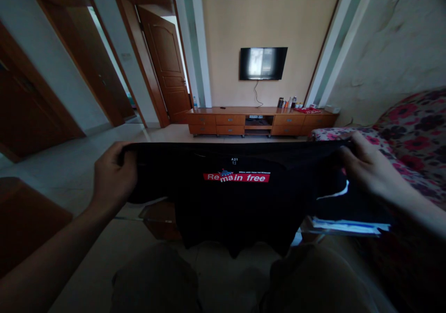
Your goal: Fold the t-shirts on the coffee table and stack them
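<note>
Well L of the low cabinet (230, 119), nearer camera: brown wooden block (31, 224), partly cut off by the edge. L hand (114, 173) in front of cabinet's L end & lower: fingers curled tight w/ a bunch of cloth gripped, no visible gap, tips mostly hidden. Panelled door (165, 57), part-open, just L of cabinet. In front of cabinet & lower, the black T-shirt (240, 215) hangs stretched btwn both hands, top edge approx. straight, hem uneven. Red print (237, 177) on it reads "Remain free", small "A21" above. TV (264, 64) over cabinet's middle, w/ cord (256, 93) running down. Bottles (290, 102) on cabinet top, R half. R hand (369, 169) in front of cabinet's R end & lower: thumb & fingers pinched on shirt's other top end, some tips hidden. Flowered sofa (416, 122) R of cabinet, nearer camera.
</note>
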### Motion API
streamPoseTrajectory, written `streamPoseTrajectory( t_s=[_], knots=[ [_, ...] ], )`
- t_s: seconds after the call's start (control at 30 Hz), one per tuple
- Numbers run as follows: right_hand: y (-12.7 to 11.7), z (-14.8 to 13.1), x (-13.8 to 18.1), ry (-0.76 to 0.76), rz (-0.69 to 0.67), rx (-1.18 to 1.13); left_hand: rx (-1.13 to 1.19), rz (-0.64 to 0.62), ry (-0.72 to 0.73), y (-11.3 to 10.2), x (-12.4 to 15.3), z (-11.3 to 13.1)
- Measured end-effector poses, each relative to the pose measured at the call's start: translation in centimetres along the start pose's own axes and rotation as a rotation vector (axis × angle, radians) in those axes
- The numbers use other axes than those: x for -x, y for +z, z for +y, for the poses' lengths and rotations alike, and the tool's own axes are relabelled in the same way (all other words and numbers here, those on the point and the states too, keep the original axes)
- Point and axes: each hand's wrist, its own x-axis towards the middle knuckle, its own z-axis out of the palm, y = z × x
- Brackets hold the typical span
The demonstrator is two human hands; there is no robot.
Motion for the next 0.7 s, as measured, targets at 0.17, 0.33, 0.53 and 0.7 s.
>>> streamPoseTrajectory(
  t_s=[0.17,0.33,0.53,0.7],
  knots=[
    [0.7,0.4,-1.4,0.052,0.269,0.186,-0.117,0.116,0.07,0.2,-1.0,0.4],
    [4.2,2.1,-4.4,0.05,0.284,0.244,-0.137,0.094,0.104,3.9,-2.5,-0.6],
    [12.0,7.1,-8.4,0.195,0.202,0.202,-0.197,-0.021,0.055,11.9,-4.2,-5.2],
    [19.7,12.5,-10.9,0.308,0.169,0.239,-0.276,-0.097,-0.07,20.4,-5.3,-9.9]
  ],
)
